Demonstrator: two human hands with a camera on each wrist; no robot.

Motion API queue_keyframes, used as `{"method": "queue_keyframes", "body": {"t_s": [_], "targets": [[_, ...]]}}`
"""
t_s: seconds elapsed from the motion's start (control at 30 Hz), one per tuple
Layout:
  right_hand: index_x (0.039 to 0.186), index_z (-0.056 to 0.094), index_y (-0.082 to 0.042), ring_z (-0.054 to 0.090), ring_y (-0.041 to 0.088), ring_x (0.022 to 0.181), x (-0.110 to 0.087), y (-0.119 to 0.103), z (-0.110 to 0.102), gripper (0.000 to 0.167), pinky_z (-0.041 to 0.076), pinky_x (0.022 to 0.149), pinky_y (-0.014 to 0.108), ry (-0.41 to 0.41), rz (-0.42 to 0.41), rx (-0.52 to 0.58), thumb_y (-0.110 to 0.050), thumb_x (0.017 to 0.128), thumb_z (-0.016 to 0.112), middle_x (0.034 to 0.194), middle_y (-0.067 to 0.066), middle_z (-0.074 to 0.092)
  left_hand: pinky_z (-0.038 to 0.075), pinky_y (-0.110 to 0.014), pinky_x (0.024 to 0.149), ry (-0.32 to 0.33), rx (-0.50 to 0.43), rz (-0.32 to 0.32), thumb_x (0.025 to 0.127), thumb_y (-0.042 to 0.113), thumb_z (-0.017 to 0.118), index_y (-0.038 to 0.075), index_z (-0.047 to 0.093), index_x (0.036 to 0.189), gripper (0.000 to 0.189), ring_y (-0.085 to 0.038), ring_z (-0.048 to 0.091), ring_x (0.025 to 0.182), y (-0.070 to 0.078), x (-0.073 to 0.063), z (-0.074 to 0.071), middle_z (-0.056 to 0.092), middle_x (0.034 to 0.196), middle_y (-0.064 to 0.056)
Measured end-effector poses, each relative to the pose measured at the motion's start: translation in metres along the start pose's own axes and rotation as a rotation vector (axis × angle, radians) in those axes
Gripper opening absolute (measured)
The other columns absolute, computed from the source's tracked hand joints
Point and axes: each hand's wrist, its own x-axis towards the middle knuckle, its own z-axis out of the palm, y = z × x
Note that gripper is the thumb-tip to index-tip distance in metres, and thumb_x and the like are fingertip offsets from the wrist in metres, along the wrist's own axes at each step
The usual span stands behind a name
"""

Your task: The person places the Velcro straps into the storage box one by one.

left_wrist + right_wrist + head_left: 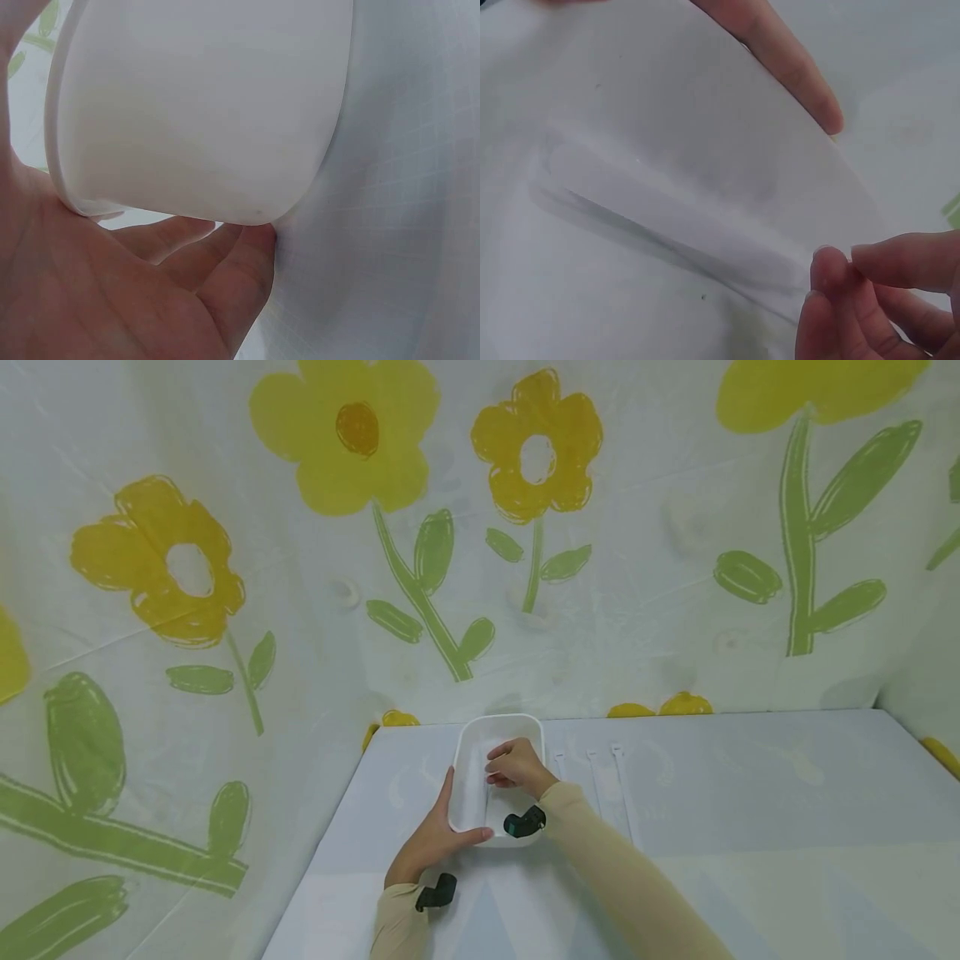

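Note:
A white rounded-corner plastic tub [502,840] stands on the table. My left hand [435,843] holds its near left corner, with the thumb along the front rim. In the left wrist view, fingers [236,281] press the tub's outer wall. My right hand [517,767] reaches inside the tub, thumb and fingertips drawn together. A long, pale strip [682,217] lies along the inside and runs to the right fingertips, which seem to pinch its end. The exact contact is hidden behind the fingers.
Several slim white strips with small square heads, like cable ties [618,768], lie in a row right of the tub. The pale table [750,793] extends to the right. A flower-printed curtain [600,635] hangs behind its far edge.

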Motion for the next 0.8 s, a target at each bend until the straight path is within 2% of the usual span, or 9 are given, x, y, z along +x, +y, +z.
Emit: {"method": "queue_keyframes", "body": {"t_s": [0.2,0.4,0.63,0.8], "targets": [[0.114,0.069,0.001,0.072,0.016,0.070,-0.001,-0.001,-0.002,0.022,0.063,0.069,0.028,0.008,-0.016,-0.011,-0.007,0.094,0.070,0.099,0.015,0.073,0.041,-0.067,0.114,-0.003,-0.001,0.001,0.076,0.055,0.087,0.028,-0.004,0.168,0.132,-0.037,0.046,0.140,0.000,0.000,0.001,0.020,0.173,-0.015],[0.116,0.070,0.001,0.074,0.015,0.072,-0.003,-0.007,-0.009,0.024,0.064,0.072,0.030,-0.011,-0.067,0.014,-0.009,0.094,0.071,0.102,0.015,0.075,0.039,-0.067,0.115,0.008,-0.001,-0.007,0.076,0.055,0.088,0.028,-0.004,0.168,0.133,-0.037,0.045,0.141,0.001,0.000,0.001,0.020,0.173,-0.015],[0.120,0.070,0.004,0.075,0.015,0.074,-0.017,-0.020,-0.025,0.030,0.064,0.075,0.032,-0.052,-0.165,0.030,-0.010,0.093,0.071,0.101,0.013,0.075,0.039,-0.068,0.115,0.009,-0.002,-0.023,0.076,0.055,0.088,0.028,-0.004,0.168,0.133,-0.038,0.044,0.144,0.001,0.002,0.006,0.019,0.174,-0.013],[0.116,0.073,-0.001,0.075,0.015,0.076,-0.033,-0.031,-0.043,0.024,0.064,0.076,0.032,-0.073,-0.238,0.036,-0.013,0.095,0.071,0.106,0.017,0.076,0.038,-0.067,0.116,0.009,-0.015,-0.014,0.076,0.054,0.088,0.025,-0.004,0.168,0.133,-0.037,0.043,0.144,0.004,0.002,0.006,0.019,0.174,-0.013]]}}
